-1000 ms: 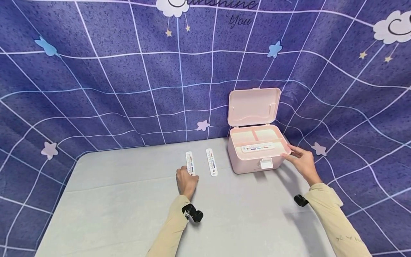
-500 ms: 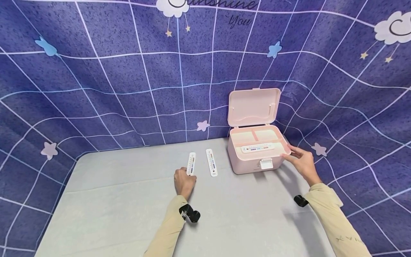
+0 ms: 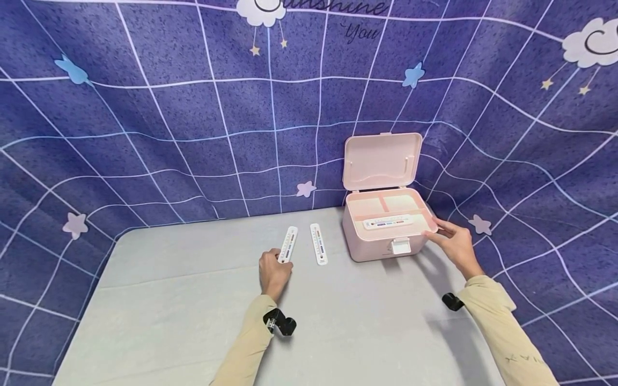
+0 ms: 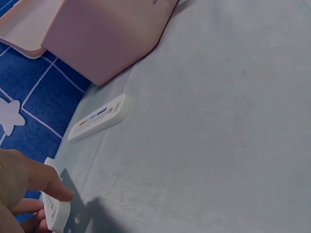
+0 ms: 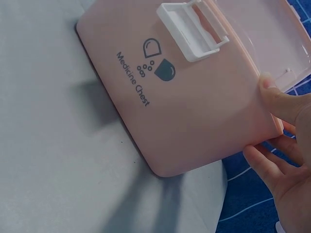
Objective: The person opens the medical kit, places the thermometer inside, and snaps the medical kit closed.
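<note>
My left hand (image 3: 274,275) pinches the near end of a white strip thermometer (image 3: 289,242), its far end leaning a little to the right. In the left wrist view, thumb and fingers hold this thermometer (image 4: 57,213) by its edges. To its right a second thermometer (image 3: 318,244) lies on the table. A third thermometer (image 3: 388,222) lies across the front compartment of the pink medicine chest (image 3: 364,247), whose lid (image 3: 383,161) stands up. My right hand (image 3: 456,246) grips the chest's right front corner, thumb (image 5: 272,94) on the rim and fingers against the outside.
The chest's white latch (image 3: 400,245) hangs at the front. Two back compartments sit behind the front one. A blue gridded curtain (image 3: 193,134) rises behind and beside the grey-covered table (image 3: 183,311).
My left hand has shifted a little left and toward me. The thermometer in it has turned, its far end swinging right. The right hand and the chest have stayed put.
</note>
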### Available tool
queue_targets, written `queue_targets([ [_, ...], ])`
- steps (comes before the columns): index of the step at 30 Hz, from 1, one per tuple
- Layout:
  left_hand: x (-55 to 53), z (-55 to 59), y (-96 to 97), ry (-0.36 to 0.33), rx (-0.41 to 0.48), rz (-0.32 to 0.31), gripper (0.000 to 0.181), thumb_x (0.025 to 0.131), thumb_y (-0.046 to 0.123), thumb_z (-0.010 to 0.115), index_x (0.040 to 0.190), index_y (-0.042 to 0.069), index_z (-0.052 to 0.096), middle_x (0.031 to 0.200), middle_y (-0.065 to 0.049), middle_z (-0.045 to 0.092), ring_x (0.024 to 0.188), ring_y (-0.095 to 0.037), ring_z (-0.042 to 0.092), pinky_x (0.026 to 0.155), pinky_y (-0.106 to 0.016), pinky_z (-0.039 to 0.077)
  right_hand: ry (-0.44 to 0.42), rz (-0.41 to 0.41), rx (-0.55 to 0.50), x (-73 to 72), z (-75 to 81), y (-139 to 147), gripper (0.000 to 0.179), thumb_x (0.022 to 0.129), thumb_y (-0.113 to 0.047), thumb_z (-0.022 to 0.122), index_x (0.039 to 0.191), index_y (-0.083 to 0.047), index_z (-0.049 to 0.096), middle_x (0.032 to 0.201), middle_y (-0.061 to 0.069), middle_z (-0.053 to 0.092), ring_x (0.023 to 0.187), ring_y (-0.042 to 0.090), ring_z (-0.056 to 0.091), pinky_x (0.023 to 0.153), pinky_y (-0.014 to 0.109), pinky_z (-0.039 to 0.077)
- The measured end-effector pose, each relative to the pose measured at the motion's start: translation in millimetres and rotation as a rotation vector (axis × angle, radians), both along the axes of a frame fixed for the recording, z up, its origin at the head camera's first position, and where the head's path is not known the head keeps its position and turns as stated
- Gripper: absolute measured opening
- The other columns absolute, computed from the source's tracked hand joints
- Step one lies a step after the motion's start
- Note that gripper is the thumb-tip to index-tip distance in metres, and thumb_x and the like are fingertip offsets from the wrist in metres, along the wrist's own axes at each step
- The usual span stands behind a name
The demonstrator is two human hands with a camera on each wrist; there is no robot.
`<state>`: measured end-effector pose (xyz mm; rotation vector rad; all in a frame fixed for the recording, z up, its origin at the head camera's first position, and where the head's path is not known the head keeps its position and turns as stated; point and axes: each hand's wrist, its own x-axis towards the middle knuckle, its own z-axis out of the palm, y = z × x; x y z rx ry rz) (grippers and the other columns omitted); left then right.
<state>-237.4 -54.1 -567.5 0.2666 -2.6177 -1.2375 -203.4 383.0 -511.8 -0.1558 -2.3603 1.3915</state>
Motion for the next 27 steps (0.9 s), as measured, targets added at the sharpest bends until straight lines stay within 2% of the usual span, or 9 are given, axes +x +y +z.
queue_targets([
  [5,1.5,1.9,-2.1,0.046,0.002,-0.022,0.039,0.06,0.0,0.071,0.099,0.0,0.07,0.088,-0.018,0.062,0.08,-0.031,0.057,0.073,-0.044,0.047,-0.013,-0.016,0.018,0.0,-0.2,1.1,0.054,0.078,-0.014,0.078,0.126,0.001,0.058,0.12,0.025,0.058,0.091,0.0,0.062,0.07,0.006,0.045],
  [10,3.2,6.8,-1.7,0.064,0.016,-0.048,0.042,0.06,-0.001,0.072,0.102,0.0,0.07,0.091,-0.018,0.064,0.081,-0.03,0.057,0.074,-0.043,0.047,-0.002,-0.01,-0.002,-0.4,-1.1,1.3,0.053,0.078,-0.012,0.078,0.126,0.001,0.058,0.12,0.026,0.058,0.093,0.005,0.063,0.07,0.006,0.046],
  [18,3.3,20.1,2.2,0.091,0.035,-0.089,0.043,0.059,0.0,0.073,0.101,0.001,0.071,0.092,-0.015,0.066,0.081,-0.026,0.057,0.073,-0.04,0.046,-0.007,-0.018,0.002,1.1,-0.3,0.9,0.055,0.077,-0.016,0.078,0.126,0.003,0.058,0.121,0.025,0.058,0.09,-0.004,0.06,0.071,0.007,0.046],
  [27,2.7,36.6,7.3,0.091,0.071,-0.148,0.041,0.06,0.0,0.073,0.101,0.001,0.071,0.088,-0.012,0.065,0.079,-0.026,0.059,0.071,-0.036,0.045,-0.01,-0.009,0.006,0.9,-0.8,0.4,0.056,0.077,-0.015,0.078,0.126,0.002,0.058,0.122,0.025,0.057,0.091,0.0,0.062,0.07,0.008,0.047],
])
